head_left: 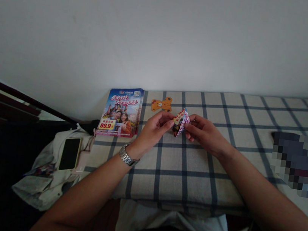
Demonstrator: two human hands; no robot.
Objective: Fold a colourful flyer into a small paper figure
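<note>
Between my two hands is a small folded paper piece (181, 122), made of glossy printed paper with pink, white and yellow areas and a pointed top. My left hand (156, 128), with a metal watch (129, 155) on the wrist, pinches its left side between thumb and fingers. On the other side, my right hand (201, 133) grips its right edge with thumb and fingertips. Both hands are just above the checked cloth (145, 175). Parts of the folds are hidden behind my fingers.
A stack of printed flyers (120, 112) lies left of my hands, against the wall. Beyond my left hand is a bear-shaped cutout (161, 104). A phone (70, 153) rests on a pale cloth bag (42, 189) at the left. At the right lies a dark, pixelated object (294, 154).
</note>
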